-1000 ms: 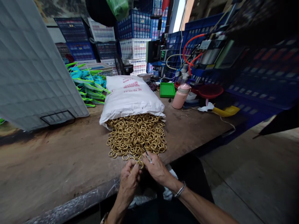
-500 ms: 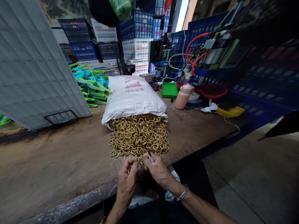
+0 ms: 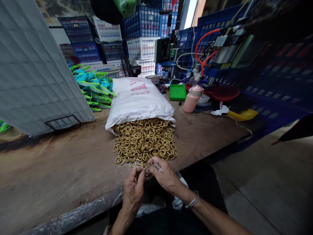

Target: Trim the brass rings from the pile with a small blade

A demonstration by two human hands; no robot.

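Observation:
At the table's front edge, my left hand (image 3: 133,189) is closed, thumb against fingers, around a brass-coloured ring (image 3: 136,179). Its fingertips almost meet those of my right hand (image 3: 167,176). The right hand is curled around a slim small knife (image 3: 156,165) with a pale body, its point upward. Anything pinched between the two sets of fingertips is too small to make out. Just beyond the fingers lies a heap of brass-coloured rings (image 3: 146,140), spilling from the mouth of a white sack (image 3: 144,101) that lies flat with red print on it.
A quilted grey panel (image 3: 46,71) stands at left beside green-and-blue hangers (image 3: 94,85). Toward the right are a green tray (image 3: 177,92), a pink bottle (image 3: 192,100), a red dish (image 3: 224,93) and a yellow scoop (image 3: 244,115). Stacked crates (image 3: 143,21) fill the back.
My right hand has shifted slightly up and left, and the knife it holds has tilted. My left hand stays nearly in place, still closed on the ring. The view has moved a little.

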